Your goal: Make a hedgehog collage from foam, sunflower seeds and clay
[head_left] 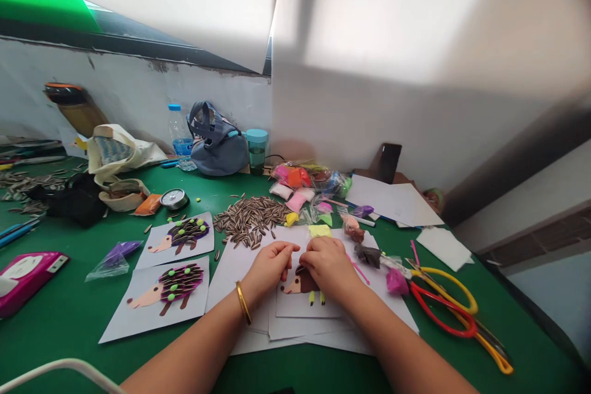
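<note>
A clay hedgehog picture (292, 306) on white paper lies before me, with a brown body, a pinkish face and yellow-green legs. My left hand (273, 266), with a gold bangle at the wrist, hovers by its upper left, thumb and fingers curled together. Over the hedgehog's back is my right hand (330, 263), its fingertips pinched close to the dark clay and covering part of it. Whatever either hand holds is too small or hidden. Just beyond them sit a heap of striped sunflower seeds (252, 217) and a lump of pale yellow clay (320, 231).
Two hedgehog pictures (181, 286) with seed spines and green dots lie at left. Scissors with yellow and red handles (443, 311) are at right. Bagged coloured clay (300, 178), a blue bag (217, 151), a water bottle (182, 146) and a phone (388, 163) stand along the back.
</note>
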A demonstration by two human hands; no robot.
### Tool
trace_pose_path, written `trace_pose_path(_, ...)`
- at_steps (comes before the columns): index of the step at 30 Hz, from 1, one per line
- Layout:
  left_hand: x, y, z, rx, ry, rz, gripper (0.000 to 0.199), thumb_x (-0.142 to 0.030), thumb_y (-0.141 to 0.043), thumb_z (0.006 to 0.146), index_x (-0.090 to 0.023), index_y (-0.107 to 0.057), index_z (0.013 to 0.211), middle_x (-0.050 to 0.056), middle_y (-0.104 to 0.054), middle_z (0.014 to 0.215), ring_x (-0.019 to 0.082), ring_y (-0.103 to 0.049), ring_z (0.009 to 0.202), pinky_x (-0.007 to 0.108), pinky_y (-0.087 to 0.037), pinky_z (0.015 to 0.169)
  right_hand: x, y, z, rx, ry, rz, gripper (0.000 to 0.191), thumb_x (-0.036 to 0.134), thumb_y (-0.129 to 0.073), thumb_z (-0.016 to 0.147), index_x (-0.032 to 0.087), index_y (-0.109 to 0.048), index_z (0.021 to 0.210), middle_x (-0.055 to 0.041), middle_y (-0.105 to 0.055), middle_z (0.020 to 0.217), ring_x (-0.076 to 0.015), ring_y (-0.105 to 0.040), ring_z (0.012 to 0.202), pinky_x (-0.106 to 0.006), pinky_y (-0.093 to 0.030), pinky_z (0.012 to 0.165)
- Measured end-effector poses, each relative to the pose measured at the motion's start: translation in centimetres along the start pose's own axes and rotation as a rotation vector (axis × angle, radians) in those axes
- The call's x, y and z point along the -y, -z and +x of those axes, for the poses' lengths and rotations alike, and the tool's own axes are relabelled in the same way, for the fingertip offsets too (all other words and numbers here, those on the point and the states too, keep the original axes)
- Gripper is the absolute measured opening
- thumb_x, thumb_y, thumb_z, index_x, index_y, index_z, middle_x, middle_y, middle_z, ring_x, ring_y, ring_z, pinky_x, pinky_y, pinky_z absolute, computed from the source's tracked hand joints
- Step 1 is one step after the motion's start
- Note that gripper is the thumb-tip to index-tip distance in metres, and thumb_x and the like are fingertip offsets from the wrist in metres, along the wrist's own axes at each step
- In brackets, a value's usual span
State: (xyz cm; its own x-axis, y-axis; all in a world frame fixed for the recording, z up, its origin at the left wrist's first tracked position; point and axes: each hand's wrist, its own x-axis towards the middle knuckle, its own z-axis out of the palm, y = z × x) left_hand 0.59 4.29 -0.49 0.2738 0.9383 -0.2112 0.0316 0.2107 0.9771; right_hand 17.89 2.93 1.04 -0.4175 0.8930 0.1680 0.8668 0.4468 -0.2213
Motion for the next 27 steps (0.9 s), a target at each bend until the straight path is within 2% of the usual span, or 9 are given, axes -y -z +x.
trace_pose_path(8, -0.1, 0.0, -0.1, 0.004, -0.003, -0.017, 0.036, -0.044, -0.056, 0.081, -0.012, -0.066, 0.095, -0.005, -0.051, 0.059, 0.006, -0.043, 0.041, 0.020, -0.029, 0.042, -0.2, -0.4, 0.0, -0.009, 0.036, -0.007, 0.014, 0.020, -0.065, 0.088, 0.027, -0.074, 0.079, -0.0016, -0.063, 0.085, -0.0184, -0.052, 0.091, -0.034, -0.027, 0.080)
trace_pose_path(13, -0.9, 0.1, -0.6, 0.001, 0.002, -0.093, 0.037, -0.046, -0.055, 0.084, -0.013, -0.065, 0.098, -0.004, -0.054, 0.064, 0.005, -0.044, 0.043, 0.019, -0.029, 0.044, -0.3, -0.1, -0.3, -0.036, 0.020, 0.040, 0.017, 0.017, -0.062, 0.090, 0.028, -0.074, 0.087, -0.0010, -0.064, 0.089, -0.0183, -0.053, 0.093, -0.034, -0.029, 0.081)
trace_pose_path(17, -2.0, 0.0, -1.4, 0.027, 0.088, -0.220, 0.036, -0.046, -0.054, 0.086, -0.014, -0.063, 0.103, -0.003, -0.055, 0.067, 0.005, -0.043, 0.045, 0.017, -0.027, 0.043, 0.4, 0.7, -0.7, -0.149, -0.013, 0.120, 0.018, 0.016, -0.057, 0.092, 0.026, -0.072, 0.095, -0.0033, -0.064, 0.091, -0.0199, -0.053, 0.092, -0.034, -0.031, 0.079)
trace_pose_path(21, -2.8, -0.4, -2.1, 0.042, 0.141, -0.303, 0.035, -0.045, -0.058, 0.084, -0.016, -0.063, 0.104, -0.002, -0.055, 0.070, 0.005, -0.041, 0.044, 0.016, -0.025, 0.040, 1.7, 1.7, -1.2, -0.306, 0.046, 0.248, 0.018, 0.021, -0.058, 0.091, 0.024, -0.069, 0.105, -0.0045, -0.063, 0.091, -0.0206, -0.052, 0.090, -0.035, -0.033, 0.080)
trace_pose_path(24, -2.8, -0.8, -2.4, 0.072, 0.155, -0.351, 0.036, -0.046, -0.062, 0.081, -0.015, -0.064, 0.100, -0.002, -0.054, 0.068, 0.005, -0.040, 0.044, 0.018, -0.030, 0.041, 2.5, 1.8, -1.3, -0.321, 0.104, 0.283, 0.021, 0.024, -0.068, 0.083, 0.025, -0.069, 0.104, -0.0035, -0.063, 0.091, -0.0214, -0.052, 0.090, -0.037, -0.034, 0.082)
trace_pose_path(27, -2.5, -1.0, -2.5, 0.126, 0.160, -0.367, 0.036, -0.047, -0.063, 0.080, -0.015, -0.064, 0.094, -0.003, -0.052, 0.060, 0.006, -0.039, 0.044, 0.018, -0.033, 0.043, 2.8, 1.5, -1.2, -0.314, 0.121, 0.274, 0.017, 0.019, -0.069, 0.079, 0.024, -0.071, 0.095, -0.0033, -0.064, 0.090, -0.0215, -0.053, 0.089, -0.037, -0.035, 0.081)
